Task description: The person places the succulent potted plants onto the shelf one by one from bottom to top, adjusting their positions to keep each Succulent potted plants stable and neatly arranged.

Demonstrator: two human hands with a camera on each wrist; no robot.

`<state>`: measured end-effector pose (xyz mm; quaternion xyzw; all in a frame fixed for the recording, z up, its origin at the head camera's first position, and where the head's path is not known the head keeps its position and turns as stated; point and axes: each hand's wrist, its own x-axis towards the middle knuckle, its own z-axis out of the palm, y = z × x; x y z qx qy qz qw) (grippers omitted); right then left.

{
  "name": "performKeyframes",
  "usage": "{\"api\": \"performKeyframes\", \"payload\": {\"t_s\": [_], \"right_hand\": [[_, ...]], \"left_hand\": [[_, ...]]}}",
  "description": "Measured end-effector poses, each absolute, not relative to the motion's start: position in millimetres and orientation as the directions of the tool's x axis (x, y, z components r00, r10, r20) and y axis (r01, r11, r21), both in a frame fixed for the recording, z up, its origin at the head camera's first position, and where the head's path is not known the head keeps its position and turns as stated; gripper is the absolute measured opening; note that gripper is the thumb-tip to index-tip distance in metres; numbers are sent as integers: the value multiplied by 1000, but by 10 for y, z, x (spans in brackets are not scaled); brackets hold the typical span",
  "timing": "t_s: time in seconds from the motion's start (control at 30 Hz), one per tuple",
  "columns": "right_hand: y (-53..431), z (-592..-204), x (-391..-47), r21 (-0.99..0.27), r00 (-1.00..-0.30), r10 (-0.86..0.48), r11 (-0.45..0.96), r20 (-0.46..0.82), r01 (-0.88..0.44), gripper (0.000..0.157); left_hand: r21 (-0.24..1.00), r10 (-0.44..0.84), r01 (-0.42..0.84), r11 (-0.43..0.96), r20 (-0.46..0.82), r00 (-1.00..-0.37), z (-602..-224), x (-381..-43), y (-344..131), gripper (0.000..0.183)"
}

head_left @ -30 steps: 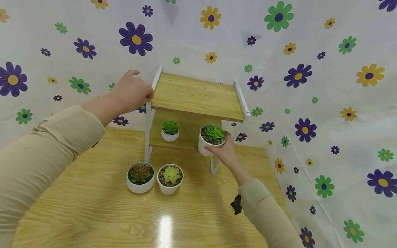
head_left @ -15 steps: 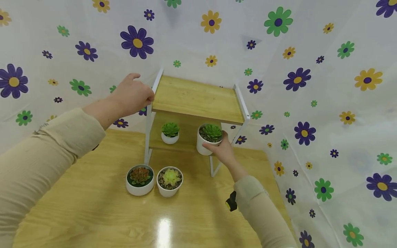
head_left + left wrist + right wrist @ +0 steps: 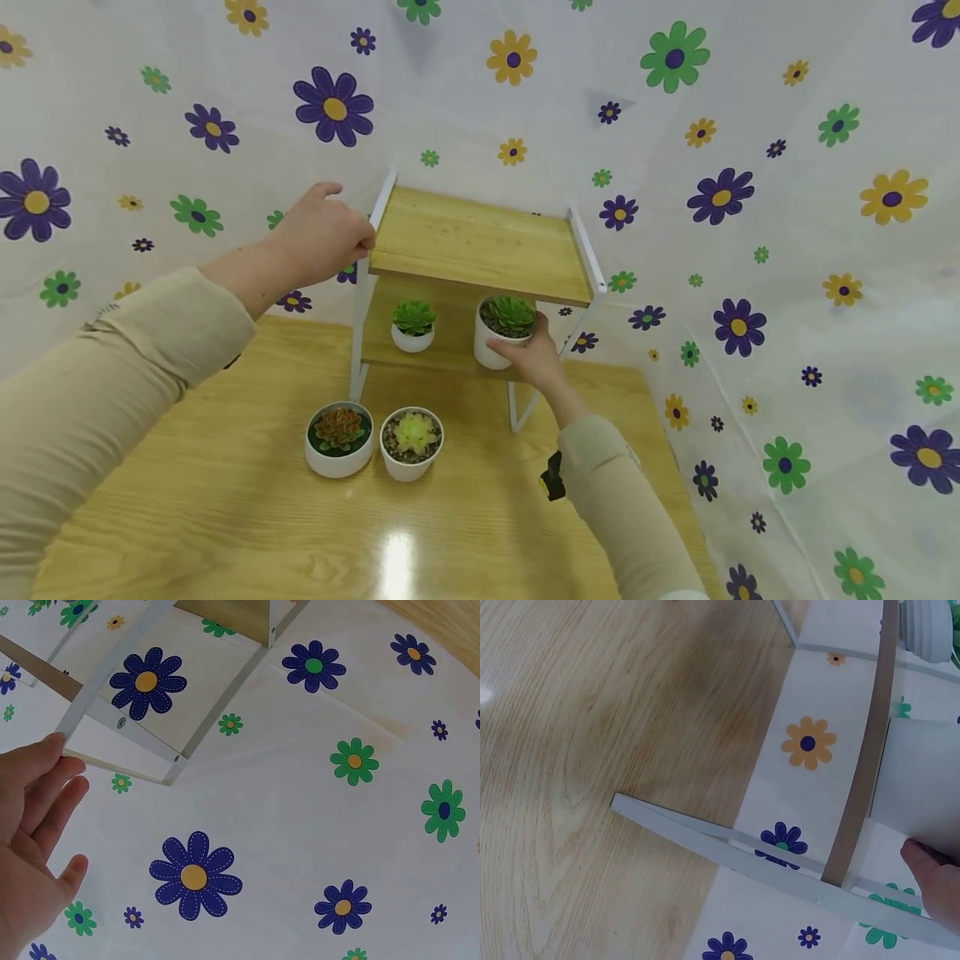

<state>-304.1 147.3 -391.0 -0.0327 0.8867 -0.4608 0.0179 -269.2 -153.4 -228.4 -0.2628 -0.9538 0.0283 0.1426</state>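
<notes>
A two-tier rack with wooden boards and a white metal frame stands near the wall. My left hand pinches the frame at its upper left corner; the left wrist view shows the fingertips at the white bar. My right hand grips a white pot with a green succulent, thumb in front, at the right of the lower shelf. From the right wrist, the pot's base shows right at the shelf board's edge. A smaller potted green succulent sits on that shelf's left side.
On the wooden table, in front of the rack, stand a wide white pot with a reddish succulent and a white pot with a yellow-green succulent. A flower-patterned cloth hangs behind and to the right.
My right hand has moved the potted succulent slightly left and farther in over the lower shelf. The left hand keeps its place at the frame.
</notes>
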Motion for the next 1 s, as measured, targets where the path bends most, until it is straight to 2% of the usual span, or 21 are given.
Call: {"api": "performKeyframes", "payload": {"t_s": [0.33, 0.57, 0.77, 0.9, 1.0], "right_hand": [[1429, -3970, -3049, -842, -998, -51, 539, -20, -11, 99], [1462, -3997, -2878, -874, -999, -23, 486, -28, 13, 100], [1495, -4209, -2511, -779, -982, -86, 599, 171, -188, 85], [1525, -4506, -2291, -688, -911, -178, 606, 371, -399, 71], [1537, -4704, -2193, -636, -850, -243, 576, 467, -514, 60]], "left_hand": [[-127, 513, 498, 858, 260, -818, -2316, -2665, -1548, 8], [-124, 517, 503, 855, 266, -813, -2315, -2681, -1556, 8], [-129, 516, 501, 856, 261, -816, -2302, -2701, -1544, 8], [-126, 516, 501, 856, 262, -816, -2311, -2707, -1544, 8], [-124, 515, 501, 856, 271, -813, -2311, -2703, -1544, 8]]}}
